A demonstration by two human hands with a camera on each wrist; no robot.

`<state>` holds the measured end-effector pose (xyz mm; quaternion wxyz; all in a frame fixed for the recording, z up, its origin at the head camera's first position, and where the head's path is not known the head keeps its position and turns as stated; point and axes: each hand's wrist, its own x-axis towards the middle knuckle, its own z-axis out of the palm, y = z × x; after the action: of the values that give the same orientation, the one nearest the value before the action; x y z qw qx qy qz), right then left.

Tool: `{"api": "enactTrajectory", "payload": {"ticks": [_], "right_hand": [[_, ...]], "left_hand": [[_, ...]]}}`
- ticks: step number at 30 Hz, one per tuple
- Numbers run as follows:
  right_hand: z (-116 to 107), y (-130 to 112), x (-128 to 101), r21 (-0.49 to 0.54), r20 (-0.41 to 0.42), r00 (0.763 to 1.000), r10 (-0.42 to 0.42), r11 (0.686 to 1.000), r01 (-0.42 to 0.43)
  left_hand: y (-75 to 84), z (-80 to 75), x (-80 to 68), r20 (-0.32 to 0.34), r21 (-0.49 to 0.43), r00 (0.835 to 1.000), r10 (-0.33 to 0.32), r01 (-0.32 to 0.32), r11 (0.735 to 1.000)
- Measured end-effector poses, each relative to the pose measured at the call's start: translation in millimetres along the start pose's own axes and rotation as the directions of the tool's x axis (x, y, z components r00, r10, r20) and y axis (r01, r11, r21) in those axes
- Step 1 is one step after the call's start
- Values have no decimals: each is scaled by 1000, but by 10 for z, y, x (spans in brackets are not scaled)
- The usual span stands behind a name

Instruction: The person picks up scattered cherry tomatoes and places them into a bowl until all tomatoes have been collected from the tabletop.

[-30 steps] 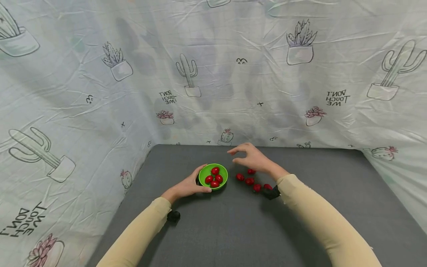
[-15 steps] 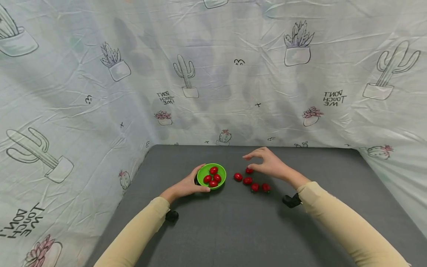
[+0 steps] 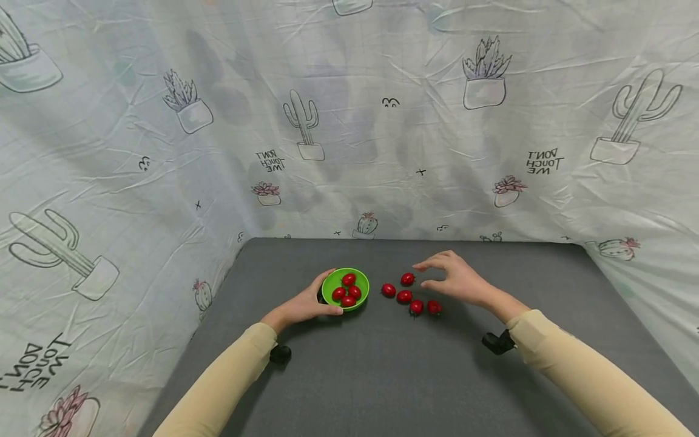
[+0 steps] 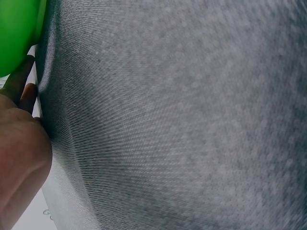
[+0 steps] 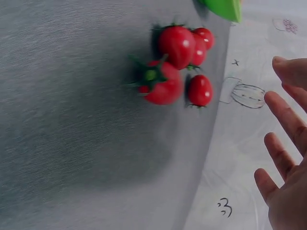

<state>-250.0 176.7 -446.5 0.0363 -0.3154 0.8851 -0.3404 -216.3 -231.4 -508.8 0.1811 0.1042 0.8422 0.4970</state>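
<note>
A small green bowl point(image 3: 330, 285) sits on the grey table point(image 3: 382, 376) with several red cherry tomatoes point(image 3: 348, 290) in it. My left hand point(image 3: 322, 298) grips the bowl's left side, thumb on the near rim. The left wrist view shows only a piece of the bowl point(image 4: 14, 33) and the heel of my hand point(image 4: 19, 167). Several loose tomatoes point(image 3: 405, 297) lie just right of the bowl. My right hand point(image 3: 423, 274) hovers open and empty just right of them. In the right wrist view the tomatoes point(image 5: 165, 86) lie left of my spread fingers point(image 5: 288, 124).
A cactus-print cloth point(image 3: 349, 121) walls in the table at the back and both sides. The table's near edge is out of frame. Black wrist-camera mounts point(image 3: 497, 342) sit under my sleeves.
My right hand has moved from above and beside the bowl to the right and lower, ending by the loose tomatoes. The left hand and bowl have stayed put.
</note>
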Motion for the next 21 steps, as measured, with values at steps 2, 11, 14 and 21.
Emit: {"api": "enactTrajectory", "payload": {"ticks": [2,11,14,21], "right_hand": [[16,22,-53,-20,-1,1000,4,1000,-4],[77,133,-245,-88,1,1000,-1,996,1],[94,153,-296,-102,2,1000,0,995,0],[141,196,-399,-129,14,1000,-6,992,8]], "left_hand": [[2,3,-2,3,-3,1000,3,-3,1000],[-12,11,13,2,-11,1000,12,-12,1000],[-7,13,11,4,-12,1000,11,-11,1000],[3,15,12,11,-32,1000,16,-16,999]]}}
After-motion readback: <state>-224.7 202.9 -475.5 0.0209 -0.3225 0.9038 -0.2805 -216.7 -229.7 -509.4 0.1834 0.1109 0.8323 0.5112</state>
